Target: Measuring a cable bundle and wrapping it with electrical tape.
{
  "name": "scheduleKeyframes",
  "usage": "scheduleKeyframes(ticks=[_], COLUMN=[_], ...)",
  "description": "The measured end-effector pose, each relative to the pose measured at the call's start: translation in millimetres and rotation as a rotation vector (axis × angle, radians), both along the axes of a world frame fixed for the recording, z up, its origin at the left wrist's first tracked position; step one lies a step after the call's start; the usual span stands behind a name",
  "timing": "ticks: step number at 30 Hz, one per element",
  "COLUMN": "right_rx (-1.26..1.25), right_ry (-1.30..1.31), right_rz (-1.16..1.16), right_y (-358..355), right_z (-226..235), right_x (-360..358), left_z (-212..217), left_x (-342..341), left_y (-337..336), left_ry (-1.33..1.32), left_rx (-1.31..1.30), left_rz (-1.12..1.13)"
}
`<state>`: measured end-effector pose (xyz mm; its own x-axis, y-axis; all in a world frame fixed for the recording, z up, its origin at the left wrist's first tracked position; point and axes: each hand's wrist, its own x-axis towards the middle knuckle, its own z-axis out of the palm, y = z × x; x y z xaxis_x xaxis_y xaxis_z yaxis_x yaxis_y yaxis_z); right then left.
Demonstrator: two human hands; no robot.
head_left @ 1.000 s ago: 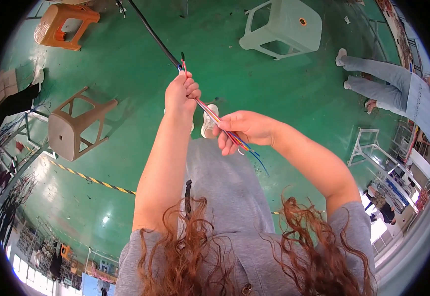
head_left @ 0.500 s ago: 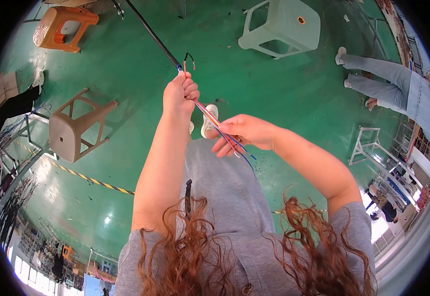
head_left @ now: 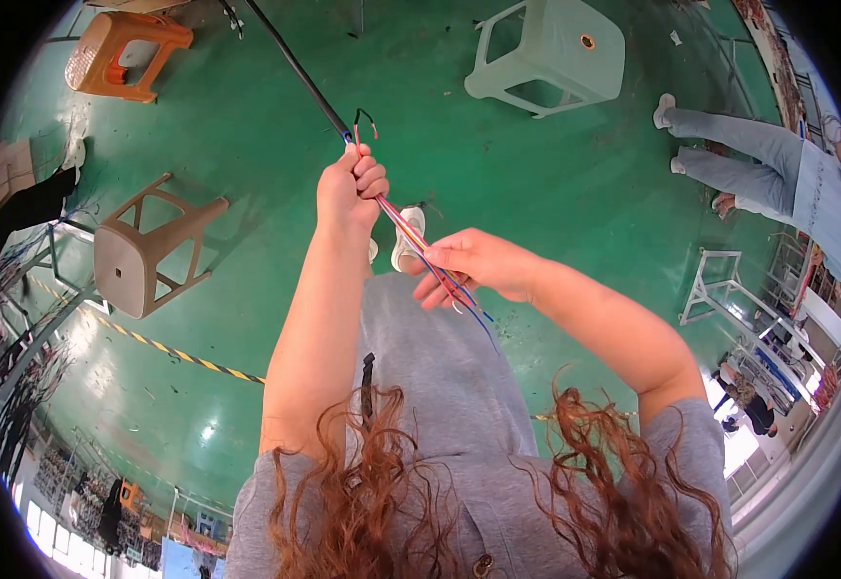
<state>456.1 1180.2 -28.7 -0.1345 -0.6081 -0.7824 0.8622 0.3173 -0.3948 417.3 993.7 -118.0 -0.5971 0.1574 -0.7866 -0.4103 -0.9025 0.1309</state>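
A black cable (head_left: 295, 68) runs in from the upper left to my left hand (head_left: 351, 188), whose fingers are wrapped round it where the sheath ends. Out of that fist, toward the lower right, comes a bundle of thin coloured wires (head_left: 401, 224), among them red, white, yellow and blue ones. My right hand (head_left: 469, 262) pinches this bundle between thumb and fingers further along. Loose wire ends (head_left: 483, 317), mostly blue, stick out past the right fingers. Above my left fist a short black and a short red wire (head_left: 366, 120) bend away from the cable.
On the green floor (head_left: 276, 289) stand a beige stool (head_left: 122, 261), an orange stool (head_left: 102, 58) and a pale green stool (head_left: 580, 58). At the right is another person in light blue (head_left: 768, 145), near a white metal frame (head_left: 715, 280). Black-yellow tape (head_left: 179, 355) crosses the floor at left.
Both hands keep their hold on the wires. My right hand and the wire ends have shifted very slightly; the left fist is nearly still.
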Motion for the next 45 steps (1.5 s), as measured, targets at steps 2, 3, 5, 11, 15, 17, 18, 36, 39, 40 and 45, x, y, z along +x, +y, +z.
scheduleKeyframes(ticks=[2,3,5,11,15,17,18,36,39,40,45], right_rx=[0.003,0.002,0.004,-0.012,0.008,0.018,0.028,-0.002,-0.063,-0.064,-0.057], right_ry=[0.003,0.003,0.008,-0.001,0.001,0.014,0.016,0.025,-0.01,-0.012,-0.034], right_rz=[-0.001,-0.004,-0.011,-0.013,-0.018,-0.022,-0.023,-0.113,-0.111,-0.101,-0.071], right_y=[-0.5,-0.8,-1.3,-1.8,-5.8,-8.2,-9.4,7.5,7.8,7.9,6.5], right_z=[0.8,1.0,1.1,1.3,1.0,1.3,1.4,12.8,12.7,12.6,12.8], right_x=[1.5,2.4,4.6,9.8,10.4,11.4,12.2,18.2,14.7,13.3,8.5], left_z=[-0.4,-0.5,-0.8,-1.2,-0.4,0.6,1.1,4.9,5.9,5.9,7.2], left_x=[0.6,0.9,1.2,2.7,2.7,2.9,3.0,5.7,5.6,4.8,2.9], left_y=[0.4,0.3,-0.2,-3.2,-4.2,-5.0,-5.5,-16.3,-16.6,-16.3,-16.3], left_ry=[-0.014,-0.016,-0.019,-0.012,-0.01,0.0,0.001,0.068,0.083,0.088,0.09], left_rx=[-0.002,-0.003,0.004,0.006,-0.01,-0.006,-0.009,0.164,0.18,0.182,0.17], left_rz=[0.011,0.017,0.028,0.044,0.065,0.075,0.074,0.066,0.058,0.059,0.056])
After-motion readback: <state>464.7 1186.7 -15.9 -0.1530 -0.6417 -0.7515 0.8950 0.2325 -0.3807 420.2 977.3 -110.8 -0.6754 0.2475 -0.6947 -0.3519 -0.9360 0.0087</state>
